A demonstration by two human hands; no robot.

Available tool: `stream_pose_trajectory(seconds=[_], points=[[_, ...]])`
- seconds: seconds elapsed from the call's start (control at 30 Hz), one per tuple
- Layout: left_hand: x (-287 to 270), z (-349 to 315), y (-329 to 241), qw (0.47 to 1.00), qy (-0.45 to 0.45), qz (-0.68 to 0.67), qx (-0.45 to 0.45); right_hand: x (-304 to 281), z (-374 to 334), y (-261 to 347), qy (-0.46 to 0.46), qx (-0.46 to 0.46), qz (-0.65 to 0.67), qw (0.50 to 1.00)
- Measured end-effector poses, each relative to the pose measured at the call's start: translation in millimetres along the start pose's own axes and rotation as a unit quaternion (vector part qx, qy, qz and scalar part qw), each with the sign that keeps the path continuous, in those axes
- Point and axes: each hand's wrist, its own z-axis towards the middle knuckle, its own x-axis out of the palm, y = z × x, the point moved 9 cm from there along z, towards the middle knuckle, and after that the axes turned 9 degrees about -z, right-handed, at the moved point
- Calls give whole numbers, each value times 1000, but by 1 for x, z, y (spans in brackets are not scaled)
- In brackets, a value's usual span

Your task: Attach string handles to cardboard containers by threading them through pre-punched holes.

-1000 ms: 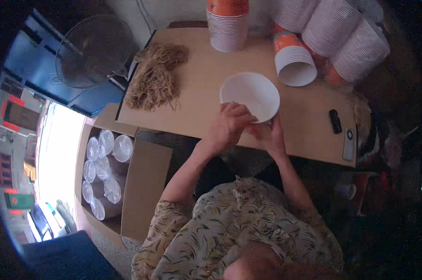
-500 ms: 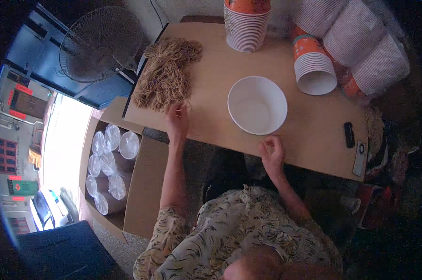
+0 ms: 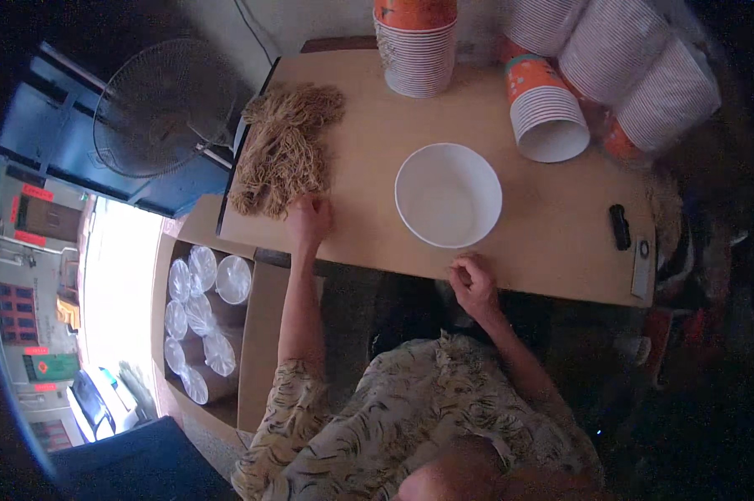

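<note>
The bundle of tan fibrous strands is laid on the left part of the tabletop, near its left edge. Its near end is met by the left hand, whose fingers are curled inward; whether strands are gripped cannot be told, as the fingertips are hidden.

For sound handling, it is judged that a small tuft is best taken at the loose near end and drawn out along the lie of the strands, since tangling is likely if a pull is made across them.

To the right, the white paper tub is stood upright, mouth up. Just below its near rim, the right hand is held at the table's near edge with fingers loosely curled; no object is seen in it, though a thin strand could be hidden.

Room for moving is afforded by the stretch of tabletop between bundle and tub. Care is advised at the near edge, beyond which a drop is seen, with the open carton set below on the left. The far side is bounded by the upright tub stack and the tub stack on its side.
</note>
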Motion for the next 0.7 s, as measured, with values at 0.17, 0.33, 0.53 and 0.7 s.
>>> stream_pose_trajectory(seconds=[0.17,0.33,0.53,0.7], points=[[-34,-58,-78,971,-103,14,214,-2,-1,-5,41,43,25,998],[8,-153,-118,968,135,-153,148,-19,7,48,33,-24,80,996],[23,-241,-216,866,350,-296,198,-21,4,93,166,-76,240,954],[7,-232,-229,878,337,-306,150,-16,-17,59,275,20,213,937]])
